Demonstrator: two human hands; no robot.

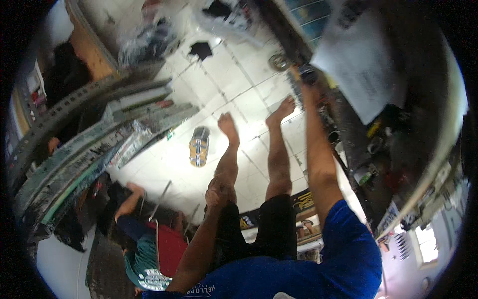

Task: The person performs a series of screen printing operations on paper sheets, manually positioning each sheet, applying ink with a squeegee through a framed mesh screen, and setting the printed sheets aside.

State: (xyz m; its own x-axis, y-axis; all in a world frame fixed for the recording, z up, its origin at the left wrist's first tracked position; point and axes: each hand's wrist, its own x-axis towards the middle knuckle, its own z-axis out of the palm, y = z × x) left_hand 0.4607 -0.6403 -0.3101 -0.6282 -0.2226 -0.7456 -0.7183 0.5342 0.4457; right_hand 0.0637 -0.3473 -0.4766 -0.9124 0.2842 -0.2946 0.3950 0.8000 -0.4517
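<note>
My left hand [216, 193] lies on my left knee with nothing visible in it, its fingers resting along the leg. My right arm stretches forward along the dark workbench on the right. At its far end my right hand [309, 90] is blurred beside a small dark rounded thing [308, 74], and I cannot make out its fingers. A brownish roll, perhaps tape [279, 62], lies just left of that hand. On the floor left of my bare feet is a yellow and grey patterned object with dark crosses [198, 147].
Stacked long frames [94, 154] lean at the left. Plastic bags [149, 42] and a black scrap [201, 50] lie on the tiled floor ahead. A white sheet [358, 70] hangs over the bench [351, 134] at right. A person sits on a red chair [170, 249] at lower left.
</note>
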